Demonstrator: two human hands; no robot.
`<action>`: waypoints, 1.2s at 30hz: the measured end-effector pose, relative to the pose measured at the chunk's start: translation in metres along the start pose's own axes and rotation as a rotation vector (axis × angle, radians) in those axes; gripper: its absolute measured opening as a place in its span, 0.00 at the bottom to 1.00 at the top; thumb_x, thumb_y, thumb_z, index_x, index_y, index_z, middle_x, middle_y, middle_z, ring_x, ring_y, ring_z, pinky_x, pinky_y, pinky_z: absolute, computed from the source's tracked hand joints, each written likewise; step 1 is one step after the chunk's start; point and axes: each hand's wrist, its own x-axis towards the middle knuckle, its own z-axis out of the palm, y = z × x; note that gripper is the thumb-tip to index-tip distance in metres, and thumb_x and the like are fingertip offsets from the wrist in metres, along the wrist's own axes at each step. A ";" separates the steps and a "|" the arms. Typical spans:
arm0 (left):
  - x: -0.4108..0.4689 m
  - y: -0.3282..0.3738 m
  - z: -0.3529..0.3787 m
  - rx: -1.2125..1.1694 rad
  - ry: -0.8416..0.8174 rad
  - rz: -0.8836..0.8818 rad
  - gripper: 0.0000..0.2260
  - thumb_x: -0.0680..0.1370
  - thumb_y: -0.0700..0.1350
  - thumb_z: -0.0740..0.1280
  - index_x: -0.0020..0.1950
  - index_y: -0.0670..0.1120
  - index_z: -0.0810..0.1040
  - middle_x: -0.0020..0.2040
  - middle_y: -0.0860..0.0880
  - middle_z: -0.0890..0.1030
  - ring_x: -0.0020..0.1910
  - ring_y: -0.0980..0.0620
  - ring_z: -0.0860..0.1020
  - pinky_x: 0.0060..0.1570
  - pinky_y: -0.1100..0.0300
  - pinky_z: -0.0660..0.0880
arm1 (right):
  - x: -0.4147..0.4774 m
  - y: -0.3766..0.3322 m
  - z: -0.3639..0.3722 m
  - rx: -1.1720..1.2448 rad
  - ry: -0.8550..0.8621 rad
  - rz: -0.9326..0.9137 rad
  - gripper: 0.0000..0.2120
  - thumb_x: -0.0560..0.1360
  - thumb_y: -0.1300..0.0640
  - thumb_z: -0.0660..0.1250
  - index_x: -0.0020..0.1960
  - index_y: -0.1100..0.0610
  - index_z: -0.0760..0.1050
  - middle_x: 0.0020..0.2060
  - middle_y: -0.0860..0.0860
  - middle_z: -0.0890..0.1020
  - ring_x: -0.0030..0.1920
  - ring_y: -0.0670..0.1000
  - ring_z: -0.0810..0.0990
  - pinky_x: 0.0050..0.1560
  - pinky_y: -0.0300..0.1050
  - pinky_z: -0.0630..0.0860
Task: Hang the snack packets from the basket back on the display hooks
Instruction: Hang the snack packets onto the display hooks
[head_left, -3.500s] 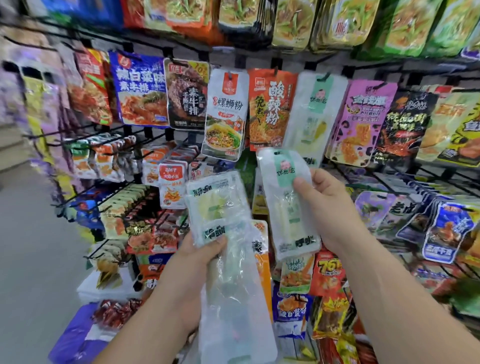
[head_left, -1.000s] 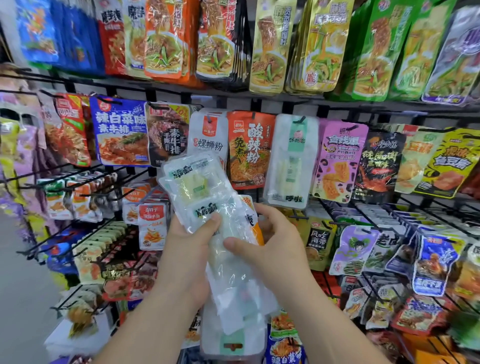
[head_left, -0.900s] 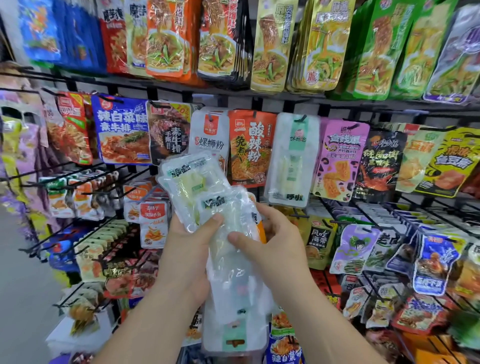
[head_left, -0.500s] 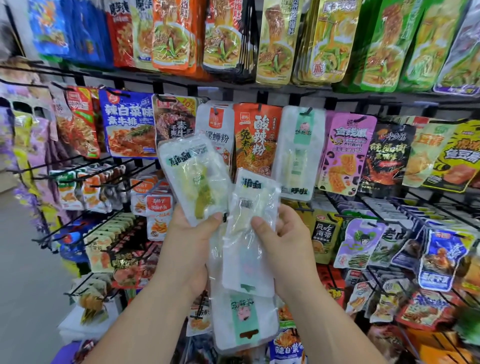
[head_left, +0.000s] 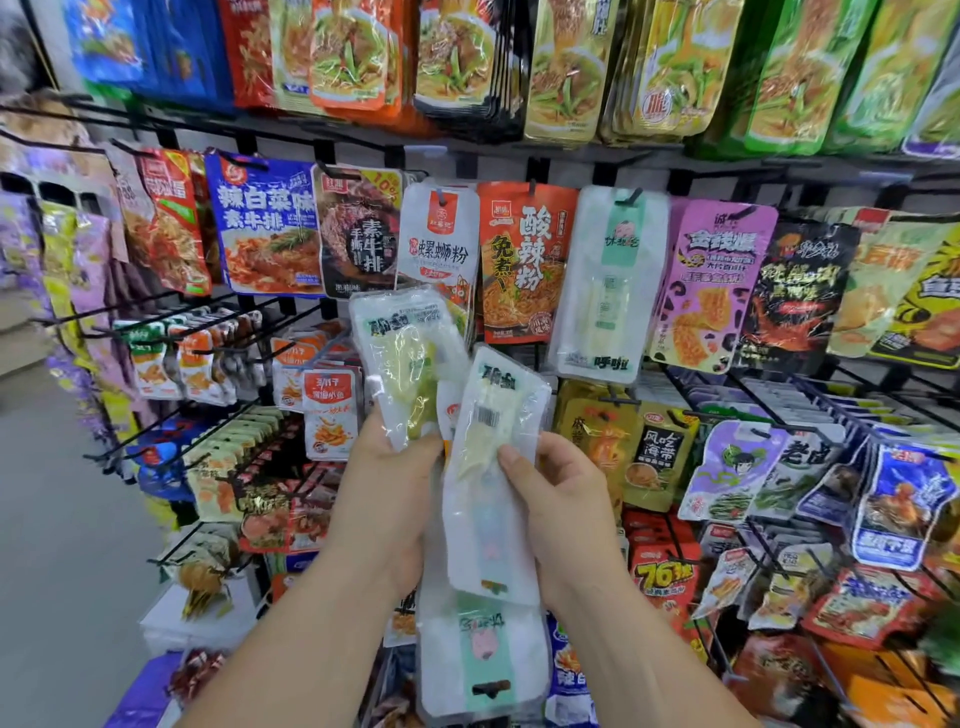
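My left hand (head_left: 387, 499) grips a bunch of clear white snack packets (head_left: 408, 358), one fanned up-left and others hanging down below (head_left: 483, 654). My right hand (head_left: 563, 499) pinches a single clear packet (head_left: 488, 467), upside down with its barcode showing, just right of the bunch. A matching white packet (head_left: 608, 286) hangs on a display hook (head_left: 626, 195) in the middle row, above and right of my hands. No basket is in view.
Black wire hooks carry rows of coloured snack packets across the rack. Long bare hooks (head_left: 156, 312) jut out at the left. Grey floor (head_left: 57, 545) lies at the left. Low packets (head_left: 872, 597) crowd the right side.
A packet held up by my right hand 3.5 s ago is gone from it; a matching packet hangs on the rack. My right hand has since drawn one packet out of the bunch and lifted it rightwards.
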 end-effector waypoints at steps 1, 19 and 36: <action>0.000 0.000 0.000 -0.001 0.013 -0.003 0.14 0.83 0.33 0.65 0.60 0.50 0.83 0.51 0.44 0.88 0.49 0.41 0.87 0.46 0.45 0.84 | 0.000 0.001 0.001 0.012 0.015 0.011 0.02 0.80 0.64 0.69 0.50 0.63 0.80 0.39 0.54 0.87 0.38 0.51 0.85 0.36 0.46 0.82; -0.005 -0.002 0.000 0.016 -0.008 0.057 0.20 0.75 0.29 0.73 0.65 0.43 0.80 0.51 0.41 0.88 0.47 0.42 0.87 0.38 0.50 0.84 | -0.002 -0.004 -0.004 0.008 -0.002 -0.023 0.09 0.80 0.66 0.69 0.42 0.57 0.82 0.38 0.55 0.85 0.39 0.53 0.82 0.44 0.50 0.80; -0.005 -0.020 -0.004 0.021 0.060 0.034 0.22 0.77 0.26 0.68 0.63 0.48 0.80 0.51 0.44 0.88 0.50 0.43 0.87 0.45 0.48 0.84 | -0.001 0.003 -0.009 -0.663 0.092 -0.318 0.27 0.81 0.65 0.65 0.49 0.28 0.75 0.77 0.48 0.58 0.59 0.55 0.73 0.65 0.41 0.70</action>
